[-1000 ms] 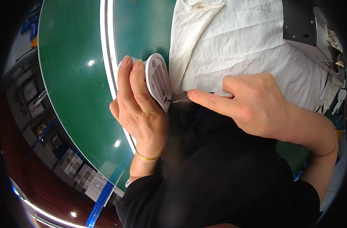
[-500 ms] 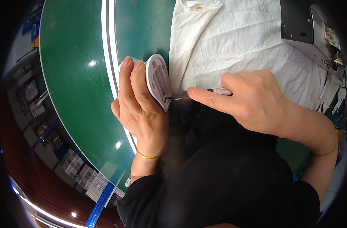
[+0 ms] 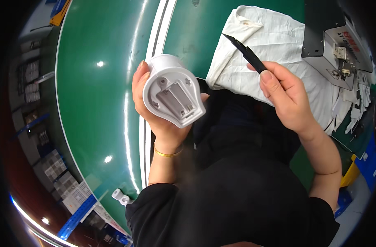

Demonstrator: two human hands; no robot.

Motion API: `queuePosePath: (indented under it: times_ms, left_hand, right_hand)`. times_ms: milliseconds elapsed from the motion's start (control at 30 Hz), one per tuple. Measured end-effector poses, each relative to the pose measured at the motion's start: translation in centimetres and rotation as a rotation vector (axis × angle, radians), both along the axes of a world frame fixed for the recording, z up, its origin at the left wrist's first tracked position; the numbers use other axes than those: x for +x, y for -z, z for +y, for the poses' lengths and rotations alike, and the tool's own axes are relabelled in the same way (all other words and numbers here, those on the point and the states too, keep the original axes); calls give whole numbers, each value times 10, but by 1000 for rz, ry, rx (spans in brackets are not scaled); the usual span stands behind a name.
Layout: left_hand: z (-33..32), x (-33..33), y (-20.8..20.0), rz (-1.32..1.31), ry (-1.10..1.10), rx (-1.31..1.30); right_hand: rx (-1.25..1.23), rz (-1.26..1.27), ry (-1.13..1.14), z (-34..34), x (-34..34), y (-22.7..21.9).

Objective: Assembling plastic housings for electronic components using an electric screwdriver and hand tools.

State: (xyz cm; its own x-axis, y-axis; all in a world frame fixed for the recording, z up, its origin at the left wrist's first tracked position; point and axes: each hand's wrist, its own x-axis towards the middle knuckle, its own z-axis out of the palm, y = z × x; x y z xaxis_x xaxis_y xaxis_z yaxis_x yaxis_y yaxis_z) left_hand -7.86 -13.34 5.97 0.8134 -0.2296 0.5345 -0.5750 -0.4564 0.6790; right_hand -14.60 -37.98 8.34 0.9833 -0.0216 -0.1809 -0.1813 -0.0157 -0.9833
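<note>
A white plastic housing point(image 3: 168, 66) is gripped in my left hand point(image 3: 168, 133), its fingers wrapped round the far side and the thumb tip showing at the right edge. Its open underside faces up and shows a battery compartment point(image 3: 176, 99) with metal contacts and no batteries in it. Off to the right, my right hand point(image 3: 288, 94) pinches a slim black craft knife point(image 3: 250, 57) between thumb and fingers. The knife's slanted pointed tip aims up and left, over the white cloth point(image 3: 274, 37) and apart from the housing.
The green table point(image 3: 97, 94) has a white rail point(image 3: 157, 33) along it. A grey and black metal device point(image 3: 334, 53) stands at the right, with white scraps point(image 3: 356, 111) beside it. A small white part point(image 3: 121, 196) lies near my left elbow. Shelving with boxes is beyond the table's left edge.
My right hand has drawn away from the housing and lifted, turning the knife tip up. The left hand has tilted the housing so its battery compartment faces up. The view has shifted too.
</note>
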Motion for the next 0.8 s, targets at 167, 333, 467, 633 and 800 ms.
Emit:
queuePosePath:
  times_ms: [167, 333, 467, 633, 800]
  left_hand:
    - [5, -4, -35, -259, 5, 79]
    - [-4, -1, -27, -362, -16, 99]
    - [-14, 8, -8, -378, 19, 58]
    - [-27, 12, 13, -307, 63, -37]
    - [-50, 15, 5, -457, 67, -169]
  right_hand:
    - [88, 14, -3, 29, -7, -31]
    - [153, 23, -5, 31, -10, -24]
    - [191, -25, -11, 34, -5, -20]
    - [232, 5, -40, 41, -3, -22]
    - [361, 123, 13, 42, 4, -20]
